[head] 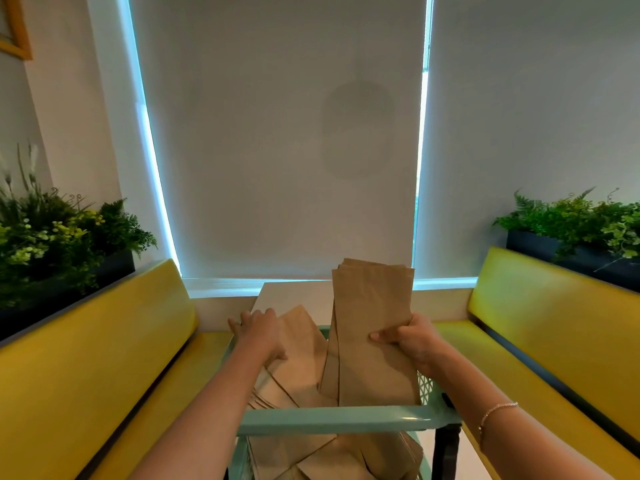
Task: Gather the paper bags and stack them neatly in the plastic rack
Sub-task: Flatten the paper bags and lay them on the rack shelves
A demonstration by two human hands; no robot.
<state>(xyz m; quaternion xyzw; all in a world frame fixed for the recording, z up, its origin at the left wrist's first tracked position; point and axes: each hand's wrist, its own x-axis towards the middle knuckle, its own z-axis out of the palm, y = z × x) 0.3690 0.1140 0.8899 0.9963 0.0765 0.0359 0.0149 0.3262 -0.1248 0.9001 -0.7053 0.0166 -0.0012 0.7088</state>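
Observation:
My right hand (412,341) grips a bundle of flat brown paper bags (372,320) that stands upright in the top tier of the mint-green plastic rack (346,418). More brown bags (298,362) lie slanted in the same tier. My left hand (258,329) rests on top of them, fingers spread toward the rack's far left edge. A lower tier holds another loose pile of bags (332,455), partly hidden by the rack's front bar.
The rack stands against a white table (294,292) between two yellow bench seats (104,368) (554,341). Planters with green foliage (59,237) (581,223) sit behind each backrest. Drawn window blinds (277,133) fill the wall ahead.

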